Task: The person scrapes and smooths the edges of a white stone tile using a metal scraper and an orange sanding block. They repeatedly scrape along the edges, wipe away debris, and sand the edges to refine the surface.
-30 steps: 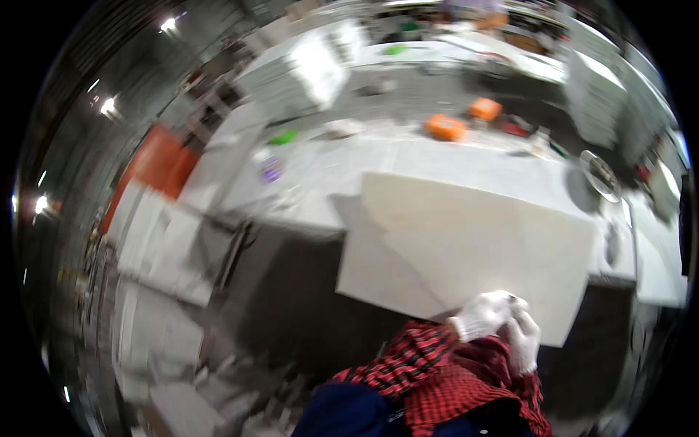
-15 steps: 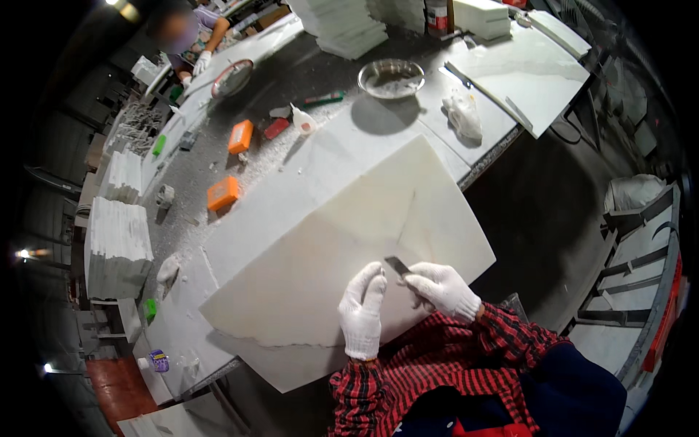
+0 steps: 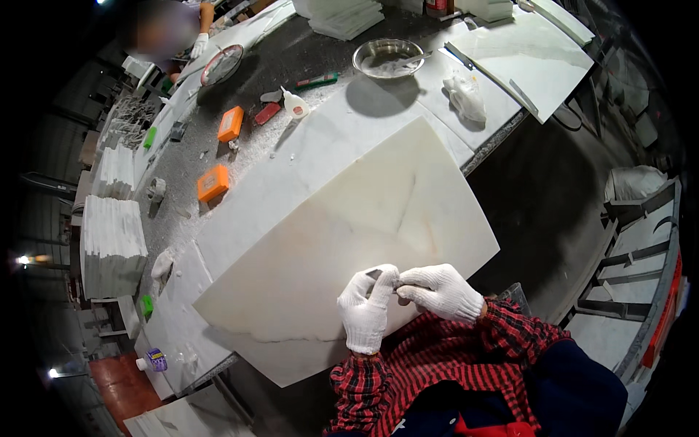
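In front of me lies a large pale marble slab with grey veins, its near edge reaching past the table. My left hand, in a white knitted glove, is closed over its near part. A corner of a small flat dark-grey piece, like a blade, shows between its thumb and fingers. My right hand, gloved the same way, pinches at the piece's other end, fingertips against the left hand. Most of the piece is hidden by the gloves.
A steel bowl with a tool in it stands beyond the slab, near a crumpled white bag. Orange boxes, a white squeeze bottle and stacked slabs lie left. A co-worker's gloved hand shows at the far left.
My left hand has closed on the dark flat piece that my right hand held up, and the hands have come together. A tool now rests in the steel bowl. The view has shifted slightly.
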Demonstrator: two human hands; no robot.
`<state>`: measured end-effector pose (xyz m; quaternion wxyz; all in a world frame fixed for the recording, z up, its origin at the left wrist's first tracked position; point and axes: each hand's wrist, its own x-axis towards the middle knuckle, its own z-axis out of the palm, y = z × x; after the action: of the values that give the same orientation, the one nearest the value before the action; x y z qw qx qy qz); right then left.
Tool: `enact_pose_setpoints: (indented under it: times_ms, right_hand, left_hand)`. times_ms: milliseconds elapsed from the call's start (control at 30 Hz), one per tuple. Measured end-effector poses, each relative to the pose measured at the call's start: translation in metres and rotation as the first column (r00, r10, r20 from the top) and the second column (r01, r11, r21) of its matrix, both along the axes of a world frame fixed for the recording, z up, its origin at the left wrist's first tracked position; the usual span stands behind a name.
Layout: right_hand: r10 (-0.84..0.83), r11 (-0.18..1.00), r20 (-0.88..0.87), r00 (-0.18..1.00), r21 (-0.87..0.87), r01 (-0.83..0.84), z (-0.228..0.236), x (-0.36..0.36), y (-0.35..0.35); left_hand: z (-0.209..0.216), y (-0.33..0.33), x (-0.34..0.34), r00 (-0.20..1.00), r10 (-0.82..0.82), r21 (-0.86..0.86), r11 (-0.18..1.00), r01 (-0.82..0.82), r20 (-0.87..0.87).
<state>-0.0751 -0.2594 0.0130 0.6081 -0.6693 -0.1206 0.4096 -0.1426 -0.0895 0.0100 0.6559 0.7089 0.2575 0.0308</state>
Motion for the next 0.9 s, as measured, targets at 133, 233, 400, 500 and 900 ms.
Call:
enact_pose_setpoints:
  times_ms: [133, 233, 400, 500, 900]
  right_hand:
    - [-0.096, 0.995, 0.353, 0.931, 0.006, 0.100, -0.016, 0.001, 0.000]
    - [-0.379, 0.924, 0.157, 0.912, 0.117, 0.364, -0.018, 0.016, 0.005]
    - [-0.435, 0.871, 0.499, 0.749, 0.022, 0.491, -0.012, 0.073, 0.020]
    - [-0.398, 0.851, 0.755, 0.522, 0.091, 0.518, -0.021, 0.094, 0.038]
    - [-0.249, 0.848, 0.927, 0.279, 0.069, 0.526, -0.020, 0.119, 0.058]
  left_hand:
    - [0.011, 0.000, 0.004, 0.997, -0.022, -0.017, 1.000, 0.023, 0.076]
    - [0.016, 0.017, 0.005, 0.992, -0.112, 0.363, 0.928, 0.084, 0.055]
    - [0.019, 0.038, 0.038, 0.895, -0.223, 0.683, 0.722, -0.115, 0.386]
    - [0.016, 0.065, 0.065, 0.901, -0.279, 0.920, 0.309, -0.242, 0.331]
    - [-0.011, 0.101, 0.088, 0.977, -0.048, 0.976, 0.074, -0.203, 0.207]
